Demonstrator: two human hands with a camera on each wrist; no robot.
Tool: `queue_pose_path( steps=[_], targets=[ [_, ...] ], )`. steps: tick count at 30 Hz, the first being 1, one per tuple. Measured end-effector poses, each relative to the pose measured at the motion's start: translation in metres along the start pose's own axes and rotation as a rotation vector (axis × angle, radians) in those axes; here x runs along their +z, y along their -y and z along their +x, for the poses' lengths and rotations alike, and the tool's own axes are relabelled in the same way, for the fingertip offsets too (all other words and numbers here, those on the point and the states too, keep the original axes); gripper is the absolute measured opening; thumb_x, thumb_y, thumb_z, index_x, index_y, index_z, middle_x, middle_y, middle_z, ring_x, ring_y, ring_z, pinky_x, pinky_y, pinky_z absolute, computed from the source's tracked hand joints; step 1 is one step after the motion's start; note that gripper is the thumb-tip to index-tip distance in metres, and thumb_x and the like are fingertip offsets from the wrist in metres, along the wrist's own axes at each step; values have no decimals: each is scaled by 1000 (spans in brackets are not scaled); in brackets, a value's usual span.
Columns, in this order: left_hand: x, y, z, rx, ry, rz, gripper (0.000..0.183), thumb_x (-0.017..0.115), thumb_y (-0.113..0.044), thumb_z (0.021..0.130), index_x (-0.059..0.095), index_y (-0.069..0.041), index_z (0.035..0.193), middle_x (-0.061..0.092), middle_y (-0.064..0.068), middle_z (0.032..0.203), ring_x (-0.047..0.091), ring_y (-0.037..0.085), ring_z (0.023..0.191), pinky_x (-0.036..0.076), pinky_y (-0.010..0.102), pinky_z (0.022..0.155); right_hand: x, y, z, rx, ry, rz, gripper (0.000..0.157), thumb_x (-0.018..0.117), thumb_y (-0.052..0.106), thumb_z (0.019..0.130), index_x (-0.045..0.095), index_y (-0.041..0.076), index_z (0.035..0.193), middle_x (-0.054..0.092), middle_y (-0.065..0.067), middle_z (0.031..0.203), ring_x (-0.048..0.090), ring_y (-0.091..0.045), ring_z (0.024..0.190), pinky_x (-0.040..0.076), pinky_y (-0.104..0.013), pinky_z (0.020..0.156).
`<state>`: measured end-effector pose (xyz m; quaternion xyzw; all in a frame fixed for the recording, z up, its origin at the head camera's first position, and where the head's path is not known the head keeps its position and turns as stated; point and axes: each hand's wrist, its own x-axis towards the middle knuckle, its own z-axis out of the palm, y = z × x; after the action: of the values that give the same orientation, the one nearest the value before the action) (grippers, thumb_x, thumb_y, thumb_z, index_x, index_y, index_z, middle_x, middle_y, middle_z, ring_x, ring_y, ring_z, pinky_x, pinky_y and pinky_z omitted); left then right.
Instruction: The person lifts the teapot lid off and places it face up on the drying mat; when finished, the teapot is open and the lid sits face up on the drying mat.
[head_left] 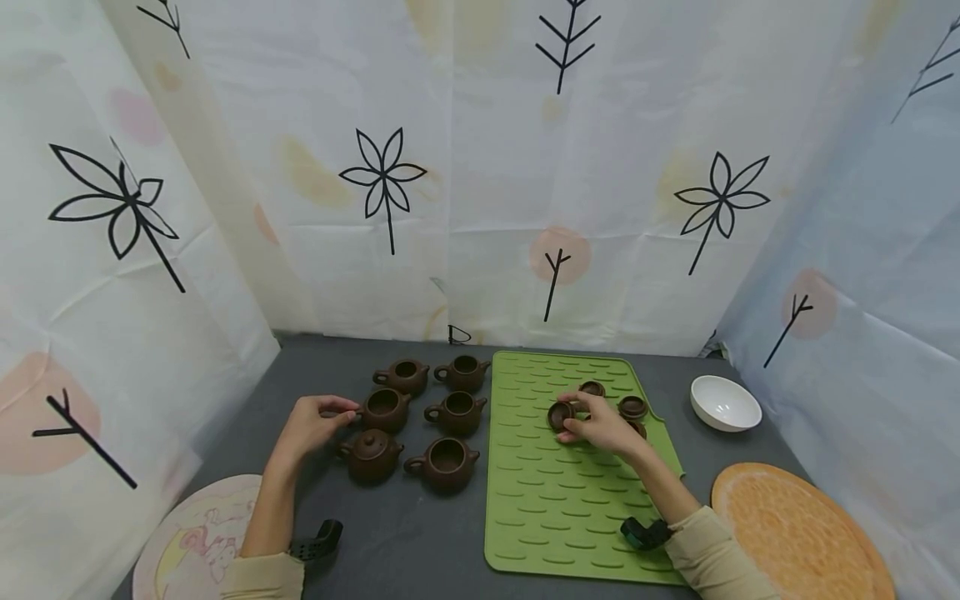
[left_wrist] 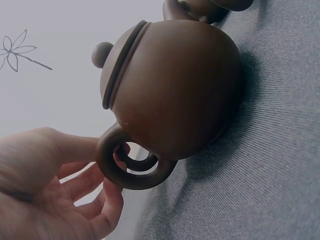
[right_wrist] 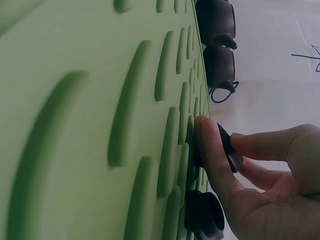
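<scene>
My left hand [head_left: 313, 427] pinches the handle of a lidless brown teapot [head_left: 394, 423] in the left column of teapots. Just in front of it stands a teapot with its lid on [head_left: 372, 460], its handle [left_wrist: 137, 182] partly covering my left fingertips in the left wrist view. Over on the green mat [head_left: 525, 492], my right hand [head_left: 606, 427] holds a small brown cup [head_left: 557, 417] between thumb and fingers, the cup tilted. Other small cups, such as one [head_left: 633, 407] to the right, surround that hand; one is partly hidden by it.
Several more lidless teapots, including one at the front [head_left: 447, 468], stand left of the mat. A white bowl [head_left: 724, 403] sits to the right. A round orange mat [head_left: 795, 533] and a round patterned mat [head_left: 168, 550] lie at the front corners. Printed cloth [head_left: 480, 283] encloses the table.
</scene>
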<state>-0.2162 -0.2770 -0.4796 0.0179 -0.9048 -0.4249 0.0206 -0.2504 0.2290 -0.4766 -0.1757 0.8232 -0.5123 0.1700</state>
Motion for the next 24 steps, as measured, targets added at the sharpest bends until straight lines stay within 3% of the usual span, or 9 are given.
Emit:
queue_pose_path(
  steps=[8,18,24],
  targets=[
    [-1,-3,-3,16,15,-4,23,71,-16,106,81,-1,121,77,25,126,74,43,116,60,53,92,-4,0,-1,6,47,16,57,53,-3,111,32,-14,163,29,-48,162,81,-35,106,67,-37,88],
    [-5,-8,-15,8,14,-14,30,70,-17,107,75,-1,132,72,26,138,73,45,122,61,51,92,-9,-5,-1,-19,77,-4,58,59,-2,108,36,-13,160,27,-51,161,81,-33,101,67,-36,85],
    [-7,-13,-25,12,11,2,28,72,-17,106,77,-4,130,75,23,134,75,39,114,59,39,82,-13,-8,-1,-58,108,-38,59,62,1,108,36,-13,159,35,-49,156,81,-30,98,67,-37,84]
  ],
)
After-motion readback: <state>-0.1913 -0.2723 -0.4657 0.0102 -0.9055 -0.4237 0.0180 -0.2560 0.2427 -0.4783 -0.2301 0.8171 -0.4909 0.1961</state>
